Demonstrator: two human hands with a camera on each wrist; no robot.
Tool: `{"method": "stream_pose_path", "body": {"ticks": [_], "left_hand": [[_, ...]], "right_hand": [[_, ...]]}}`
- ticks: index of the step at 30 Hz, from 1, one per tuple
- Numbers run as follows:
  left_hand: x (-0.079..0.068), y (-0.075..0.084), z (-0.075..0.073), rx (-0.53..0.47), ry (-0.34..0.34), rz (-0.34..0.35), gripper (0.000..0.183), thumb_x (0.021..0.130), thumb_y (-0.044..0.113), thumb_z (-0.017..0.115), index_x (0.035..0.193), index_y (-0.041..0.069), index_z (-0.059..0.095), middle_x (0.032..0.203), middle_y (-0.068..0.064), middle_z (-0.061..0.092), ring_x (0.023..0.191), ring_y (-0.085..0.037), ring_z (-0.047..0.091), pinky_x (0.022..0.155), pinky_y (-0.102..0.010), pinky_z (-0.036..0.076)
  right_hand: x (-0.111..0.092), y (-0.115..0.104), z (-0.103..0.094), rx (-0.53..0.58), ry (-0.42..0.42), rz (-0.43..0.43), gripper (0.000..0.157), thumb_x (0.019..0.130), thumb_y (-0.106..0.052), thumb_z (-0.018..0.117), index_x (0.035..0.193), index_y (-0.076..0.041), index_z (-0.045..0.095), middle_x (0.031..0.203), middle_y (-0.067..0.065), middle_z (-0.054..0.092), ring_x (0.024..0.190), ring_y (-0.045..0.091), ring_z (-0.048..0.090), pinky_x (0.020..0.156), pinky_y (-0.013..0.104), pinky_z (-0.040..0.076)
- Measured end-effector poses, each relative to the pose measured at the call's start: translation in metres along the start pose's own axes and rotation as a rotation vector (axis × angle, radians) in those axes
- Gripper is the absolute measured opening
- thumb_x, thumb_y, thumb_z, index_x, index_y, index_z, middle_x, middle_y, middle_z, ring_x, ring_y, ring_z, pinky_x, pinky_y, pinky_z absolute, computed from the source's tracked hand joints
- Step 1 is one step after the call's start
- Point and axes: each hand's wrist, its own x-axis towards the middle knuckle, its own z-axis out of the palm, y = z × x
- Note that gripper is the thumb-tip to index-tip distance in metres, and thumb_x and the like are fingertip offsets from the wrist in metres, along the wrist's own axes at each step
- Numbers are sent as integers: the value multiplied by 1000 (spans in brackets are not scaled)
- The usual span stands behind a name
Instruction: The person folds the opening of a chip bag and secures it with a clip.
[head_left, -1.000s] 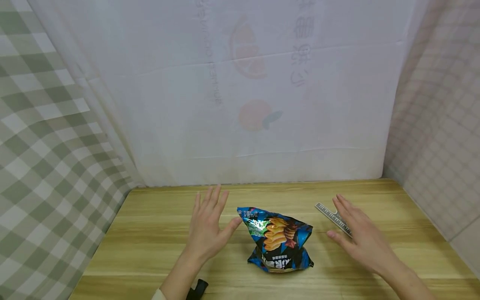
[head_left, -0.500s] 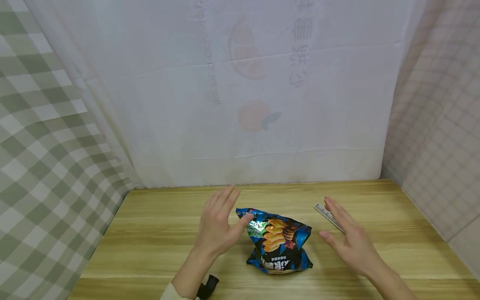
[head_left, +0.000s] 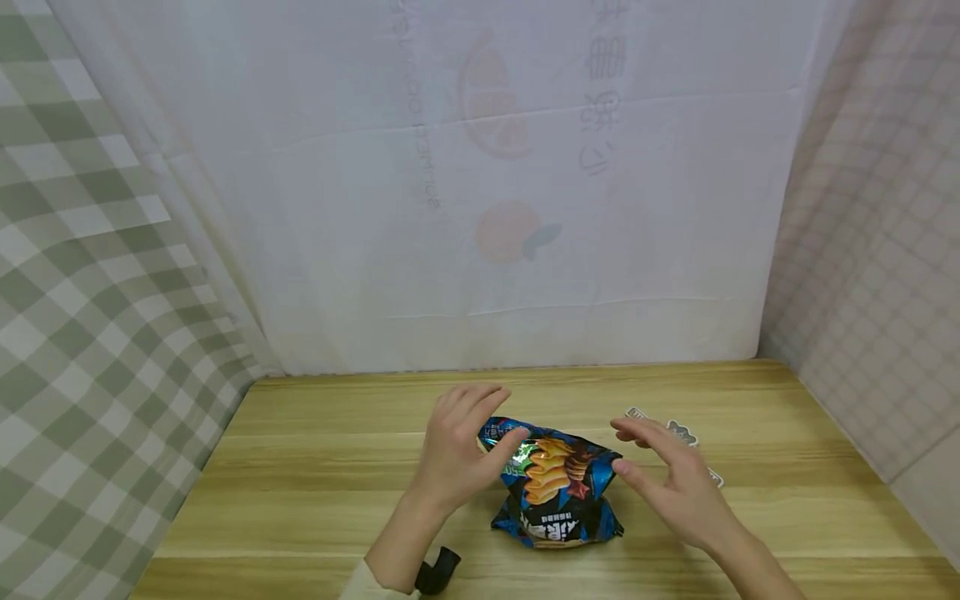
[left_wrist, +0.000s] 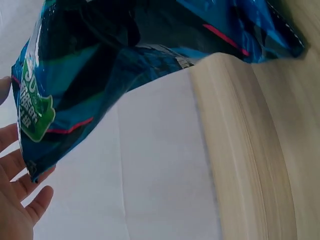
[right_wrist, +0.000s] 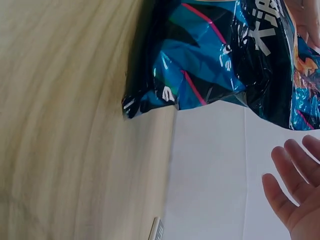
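Note:
A blue and black chip bag [head_left: 555,487] with pictured chips on its front stands on the wooden table. My left hand [head_left: 461,446] is at the bag's upper left corner, its thumb in front and the fingers spread behind; whether it touches is unclear. In the left wrist view, the loose fingers of that hand [left_wrist: 20,200] show beyond the bag's corner [left_wrist: 60,100]. On the opposite side, my right hand [head_left: 678,483] has its thumb tip close to the upper right corner. The right wrist view shows its relaxed fingers apart from the bag [right_wrist: 210,55].
Partly hidden behind my right hand lies a flat white ruler-like strip with a grey animal-shaped piece [head_left: 682,433]. A black curved object [head_left: 437,571] shows beside my left wrist. White sheeting [head_left: 360,250] closes off the back, and checked cloth [head_left: 82,333] hangs at the left.
Both hands have moved inward towards the chip bag, the left one going right and the right one going left. The bag has stayed in place. More of the ruler-like strip's animal-shaped piece shows.

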Motion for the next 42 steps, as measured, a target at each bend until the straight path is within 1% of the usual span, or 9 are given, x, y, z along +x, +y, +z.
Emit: {"method": "stream_pose_path", "body": {"ticks": [5, 9, 15, 20, 23, 28, 32, 36, 42], "left_hand": [[3, 7, 7, 12, -2, 49, 41, 97, 43, 75, 119, 8, 75, 113, -3, 76, 105, -22, 67, 94, -45, 51], [6, 13, 10, 15, 2, 58, 38, 94, 40, 79, 117, 9, 76, 102, -1, 77, 95, -19, 68, 90, -41, 50], [9, 20, 15, 30, -16, 78, 32, 89, 31, 84, 112, 10, 79, 100, 0, 77, 94, -18, 68, 91, -40, 50], [9, 25, 19, 34, -40, 91, 24, 91, 27, 84, 109, 11, 80, 99, 2, 76, 95, -16, 67, 93, -38, 50], [8, 27, 21, 5, -47, 90, 20, 92, 25, 82, 107, 11, 80, 98, 2, 76, 95, -16, 67, 92, -36, 50], [8, 28, 24, -79, -29, 24, 11, 92, 20, 81, 101, 13, 81, 95, 4, 77, 93, -14, 68, 90, -36, 50], [8, 28, 25, -112, -32, -9, 2, 93, 16, 81, 93, 14, 79, 91, 5, 77, 90, -13, 68, 89, -35, 50], [7, 28, 25, -119, -42, 2, 4, 94, 11, 79, 91, 13, 78, 89, 4, 76, 88, -13, 67, 87, -32, 51], [8, 29, 24, -109, -34, 52, 4, 93, 8, 79, 91, 11, 77, 88, 3, 75, 86, -12, 68, 86, -30, 52]], "right_hand": [[3, -4, 5, -6, -3, 6, 42, 89, -1, 81, 128, -12, 71, 116, -3, 73, 99, 12, 66, 87, 20, 49], [5, -5, 8, -5, 12, -7, 39, 86, 0, 83, 122, -10, 74, 112, -1, 76, 94, 8, 66, 84, 19, 50], [5, -3, 14, 37, 44, -48, 39, 82, 6, 84, 117, -9, 76, 108, 1, 75, 91, 7, 66, 82, 17, 51], [4, -1, 18, 87, 62, -70, 39, 81, 12, 82, 112, -11, 77, 103, 0, 75, 87, 6, 65, 77, 17, 52], [4, 1, 19, 120, 89, -103, 39, 80, 16, 80, 107, -13, 78, 99, 0, 75, 84, 7, 65, 75, 16, 50], [2, 6, 22, 143, 143, -171, 41, 75, 22, 80, 96, -14, 78, 90, 2, 74, 81, 8, 65, 74, 15, 48], [2, 8, 23, 133, 163, -162, 43, 73, 23, 79, 94, -15, 78, 88, 2, 74, 80, 7, 64, 71, 16, 46], [1, 9, 23, 112, 167, -160, 45, 72, 24, 79, 93, -15, 77, 88, 1, 75, 81, 6, 64, 69, 16, 46], [1, 10, 22, 83, 176, -192, 47, 69, 25, 81, 93, -14, 78, 89, 2, 75, 81, 6, 66, 70, 14, 47]]}}
